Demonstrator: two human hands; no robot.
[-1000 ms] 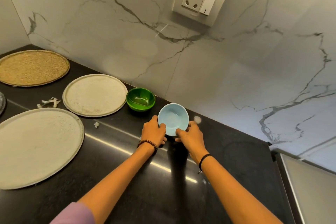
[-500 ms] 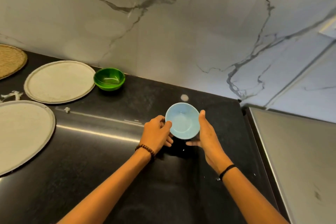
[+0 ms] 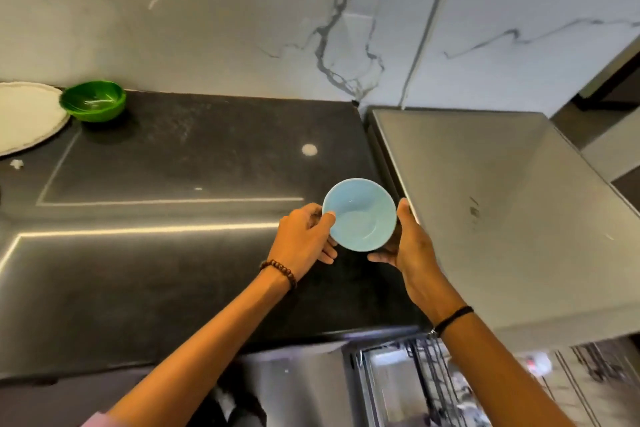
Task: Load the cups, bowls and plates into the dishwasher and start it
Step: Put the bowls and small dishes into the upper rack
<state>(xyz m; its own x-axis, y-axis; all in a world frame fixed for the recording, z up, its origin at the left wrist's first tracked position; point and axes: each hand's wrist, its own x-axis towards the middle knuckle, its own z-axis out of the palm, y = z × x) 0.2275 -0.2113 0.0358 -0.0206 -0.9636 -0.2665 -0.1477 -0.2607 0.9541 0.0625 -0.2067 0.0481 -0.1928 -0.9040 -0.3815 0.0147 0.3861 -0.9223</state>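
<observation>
On my feed the biggest thing is the white marble wall with grey veins (image 3: 207,28), which runs across the whole back. Below it lies the glossy black stone table (image 3: 156,270), and butted against its right end is a flat grey steel appliance top (image 3: 502,218). Under the table's front edge I can make out dark wire racking (image 3: 426,374) inside a steel opening. It is blurred, so I cannot read more from it.

At the far left edge a pale round plate (image 3: 24,114) lies flat on the table, partly out of view. A glossy green bowl (image 3: 92,100) sits just beside it near the wall, and I cannot tell whether the two touch.

The light blue round bowl (image 3: 359,215) is upright with its mouth up. It is over the right end of the table, just beside the steel top's edge and well apart from the green bowl.

Both grips are grasping the blue bowl. The left grip (image 3: 301,243) has its thumb on the rim and its fingers curled underneath. The right grip (image 3: 412,246) has its thumb up along the bowl's right side and its fingers reaching beneath.

A brown beaded bracelet (image 3: 278,270) circles the left wrist and a thin black band (image 3: 452,317) the right. A small round white spot (image 3: 309,149) marks the table beyond the blue bowl. A tiny white scrap (image 3: 16,164) lies near the plate.
</observation>
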